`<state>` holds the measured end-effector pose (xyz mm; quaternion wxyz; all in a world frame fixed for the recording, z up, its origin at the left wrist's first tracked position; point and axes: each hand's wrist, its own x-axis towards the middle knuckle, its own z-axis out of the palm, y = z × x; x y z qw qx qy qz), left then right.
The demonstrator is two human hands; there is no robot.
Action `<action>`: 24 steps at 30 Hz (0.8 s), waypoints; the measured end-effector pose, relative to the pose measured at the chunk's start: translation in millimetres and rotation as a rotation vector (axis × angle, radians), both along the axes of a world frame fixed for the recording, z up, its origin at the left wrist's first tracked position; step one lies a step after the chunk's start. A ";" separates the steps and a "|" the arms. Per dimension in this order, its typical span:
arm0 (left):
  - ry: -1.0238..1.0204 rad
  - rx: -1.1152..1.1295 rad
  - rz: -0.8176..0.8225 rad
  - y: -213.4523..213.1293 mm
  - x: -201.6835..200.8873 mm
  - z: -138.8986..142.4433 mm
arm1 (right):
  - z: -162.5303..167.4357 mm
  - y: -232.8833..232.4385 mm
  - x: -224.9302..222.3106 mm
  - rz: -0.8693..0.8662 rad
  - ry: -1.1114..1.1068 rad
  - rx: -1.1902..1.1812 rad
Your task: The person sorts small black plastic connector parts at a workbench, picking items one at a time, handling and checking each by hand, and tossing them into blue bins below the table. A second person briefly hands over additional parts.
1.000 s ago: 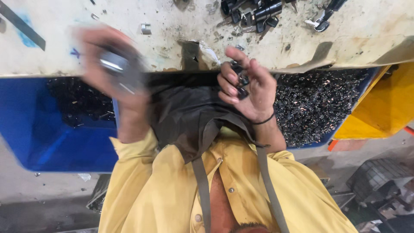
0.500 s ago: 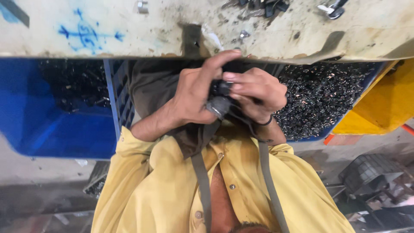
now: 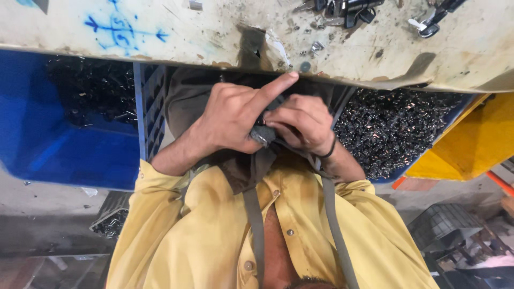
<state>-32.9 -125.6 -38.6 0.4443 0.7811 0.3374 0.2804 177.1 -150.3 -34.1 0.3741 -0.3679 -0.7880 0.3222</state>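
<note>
Two hands meet just below the near edge of the desk (image 3: 160,32), pressed together around one small dark metal part (image 3: 262,134). The left hand (image 3: 235,120) is closed on the part from the left, its index finger stretched out straight toward the desk edge, the fingertip touching or almost touching that edge. The right hand (image 3: 302,123) is curled on the same part from the right, fingers bent over it, a dark band at its wrist. The part sits between both palms; only a grey end of it shows, so its exact shape cannot be told. Behind the hands hangs a dark apron (image 3: 187,96), worn over a yellow shirt (image 3: 214,230) with grey straps. Under the desk, to the left of the hands, stands a blue bin (image 3: 64,155); dark small metal pieces (image 3: 85,91) lie heaped in its far part, while its near floor is bare. To the right of the hands a second blue bin (image 3: 399,174) is filled nearly to its rim with small dark metal pieces (image 3: 396,128). Beside it, toward the right, stands a yellow bin (image 3: 466,150); its contents are not visible. On the desk, near the far right corner, lie several dark metal clips (image 3: 348,8), and loose small bits are scattered near the near edge.
</note>
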 end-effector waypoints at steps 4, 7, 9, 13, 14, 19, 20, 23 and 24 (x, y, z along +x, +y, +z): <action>0.025 -0.052 0.105 -6.9 -3.9 0.4 | -4.2 0.3 -4.4 -0.013 0.114 -0.105; 0.029 -0.059 0.045 -10.1 -4.5 -5.2 | -2.8 7.3 6.2 0.062 0.076 -0.150; 0.034 -0.045 -0.018 -9.2 -2.2 -9.1 | -2.3 10.3 11.9 0.114 0.045 -0.159; 0.030 -0.058 -0.070 -1.7 -6.1 -2.7 | -5.6 10.4 11.7 0.198 -0.073 -0.092; 0.030 -0.074 -0.066 0.2 -12.4 2.9 | -6.9 9.9 10.7 0.217 -0.116 -0.055; 0.741 0.005 0.355 -19.8 -93.6 56.1 | -12.2 4.2 11.0 -0.392 1.062 -0.669; 0.985 0.087 0.399 -27.5 -105.4 62.1 | -12.2 2.5 13.5 -0.640 1.451 -0.861; 0.959 0.170 0.588 -33.3 -104.3 60.0 | -14.7 1.1 22.9 -0.466 1.258 -1.090; 0.811 0.063 0.648 -25.3 -89.8 50.4 | -14.7 -0.7 24.2 -0.324 1.261 -1.185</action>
